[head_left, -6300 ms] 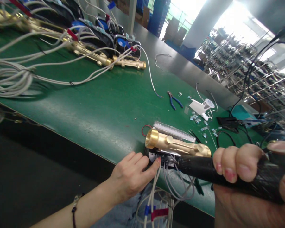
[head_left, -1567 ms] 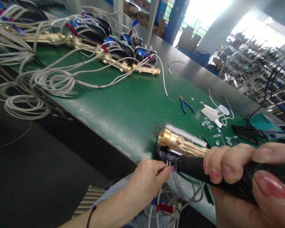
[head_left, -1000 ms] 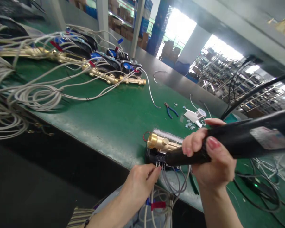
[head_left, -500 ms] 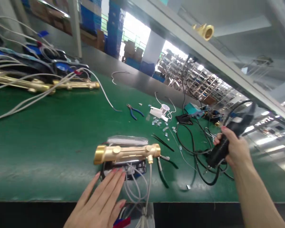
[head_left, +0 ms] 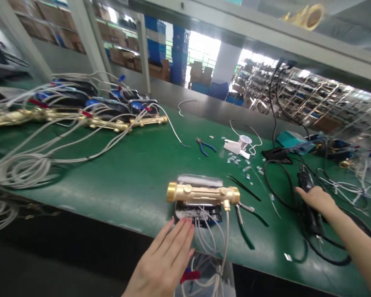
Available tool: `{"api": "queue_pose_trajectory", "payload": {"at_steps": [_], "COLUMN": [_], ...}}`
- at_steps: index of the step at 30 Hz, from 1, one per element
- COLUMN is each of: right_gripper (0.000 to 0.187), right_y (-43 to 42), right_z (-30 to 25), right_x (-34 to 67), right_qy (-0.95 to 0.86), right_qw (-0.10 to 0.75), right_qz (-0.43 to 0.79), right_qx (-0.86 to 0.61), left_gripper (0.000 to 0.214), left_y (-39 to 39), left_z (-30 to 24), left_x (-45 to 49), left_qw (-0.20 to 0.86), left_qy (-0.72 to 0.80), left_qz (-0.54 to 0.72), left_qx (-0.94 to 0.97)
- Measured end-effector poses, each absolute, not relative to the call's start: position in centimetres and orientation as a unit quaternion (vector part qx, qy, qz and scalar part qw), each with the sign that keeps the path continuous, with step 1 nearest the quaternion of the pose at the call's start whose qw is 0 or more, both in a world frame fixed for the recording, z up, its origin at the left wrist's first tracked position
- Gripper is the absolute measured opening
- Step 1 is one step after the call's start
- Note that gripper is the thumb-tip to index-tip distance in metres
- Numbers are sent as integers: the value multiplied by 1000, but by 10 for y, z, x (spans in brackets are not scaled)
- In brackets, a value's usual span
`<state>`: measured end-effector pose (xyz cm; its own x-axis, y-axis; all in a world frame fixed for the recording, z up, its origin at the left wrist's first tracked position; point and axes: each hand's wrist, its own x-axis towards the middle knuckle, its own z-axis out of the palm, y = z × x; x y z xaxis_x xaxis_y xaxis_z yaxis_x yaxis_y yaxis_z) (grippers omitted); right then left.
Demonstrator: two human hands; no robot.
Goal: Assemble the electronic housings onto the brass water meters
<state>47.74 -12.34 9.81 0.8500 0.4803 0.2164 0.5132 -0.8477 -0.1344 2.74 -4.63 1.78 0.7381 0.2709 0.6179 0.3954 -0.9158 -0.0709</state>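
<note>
My left hand (head_left: 165, 251) lies with its fingers stretched out, the tips touching the near side of a black meter housing (head_left: 181, 210). Across that housing sits a brass pipe body (head_left: 204, 194) with a round opening at each end. Thin white wires (head_left: 205, 231) run from the housing, and a cable drops from the brass body over the table's front edge. At the right, my right hand (head_left: 320, 200) is closed round a black electric screwdriver (head_left: 306, 181), which is down at the table with its bit pointing toward me. Its fingers are partly hidden.
Green-handled pliers (head_left: 243, 231), black tweezers (head_left: 244, 187) and blue-handled cutters (head_left: 205, 146) lie on the green bench (head_left: 136, 169). Small clear scraps and a white spool (head_left: 245, 141) are farther back. Wired brass assemblies (head_left: 108, 123) line the left; a shelf beam (head_left: 235, 29) crosses above.
My right hand has lowered the electric screwdriver from the air to the bench. My left hand stays against the housing. The view has turned left and levelled.
</note>
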Motion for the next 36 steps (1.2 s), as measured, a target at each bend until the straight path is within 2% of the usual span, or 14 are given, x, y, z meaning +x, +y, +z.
{"api": "queue_pose_trajectory", "payload": {"at_steps": [4, 7, 10, 12, 16, 19, 22, 24, 26, 30, 36], "right_gripper": [23, 25, 28, 27, 17, 8, 5, 10, 16, 30, 41], "right_y": [-110, -85, -59, -48, -40, -40, -43, -49, -55, -63, -63], "right_z": [114, 127, 131, 130, 121, 113, 109, 109, 108, 102, 73], "right_x": [448, 382, 298, 251, 207, 205, 209, 214, 221, 228, 200], "right_qy": [-365, -536, -693, -766, -775, -768, -767, -750, -712, -559, -376], "right_qw": [92, 113, 148, 128, 46, 21, 31, 76, 175, 401, 572], "right_qz": [-119, -128, -83, -64, -109, -166, -184, -183, -148, 16, 255], "right_qx": [-919, -827, -700, -626, -620, -618, -614, -630, -663, -726, -683], "left_gripper": [29, 20, 16, 15, 15, 22, 34, 41, 44, 34, 53], "left_y": [-49, -47, -44, -41, -36, -31, -23, -18, -15, -10, -13], "left_z": [29, 32, 33, 32, 24, 19, 27, 36, 44, 48, 53], "left_x": [16, 10, 7, 5, -4, -7, -6, -6, -9, -11, 19], "left_qw": [33, -67, -175, -211, -293, -430, -635, -741, -777, -731, -742], "left_qy": [-174, -214, -277, -305, -375, -442, -433, -392, -382, -436, -415], "left_qz": [-361, -415, -420, -418, -396, -355, -343, -344, -355, -357, -271], "left_qx": [-916, -882, -846, -829, -785, -703, -540, -422, -353, -385, -452]}}
